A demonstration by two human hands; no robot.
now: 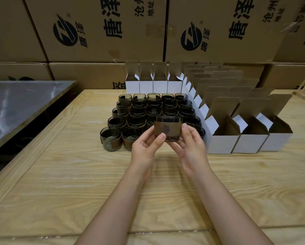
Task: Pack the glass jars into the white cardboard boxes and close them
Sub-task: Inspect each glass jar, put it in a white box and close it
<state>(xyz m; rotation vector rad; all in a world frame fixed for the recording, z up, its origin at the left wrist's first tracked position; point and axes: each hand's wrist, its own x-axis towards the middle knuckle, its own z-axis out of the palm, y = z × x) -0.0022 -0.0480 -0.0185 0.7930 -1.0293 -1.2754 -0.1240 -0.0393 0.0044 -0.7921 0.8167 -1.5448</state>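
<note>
Gripping a glass jar point(167, 128), fingers of left hand point(146, 149) and right hand point(190, 148) hover over wooden table point(74, 174), brown cartons point(102, 29) behind

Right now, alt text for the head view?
The left hand and right hand hold one brown-banded glass jar above a wooden table. Behind it stand rows of similar jars, with open white boxes along the back and right and brown cartons stacked beyond.

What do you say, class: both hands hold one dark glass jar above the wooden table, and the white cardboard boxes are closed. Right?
No. The head view shows the left hand and right hand holding the dark glass jar above the wooden table, but the white cardboard boxes stand open, flaps raised.
</note>
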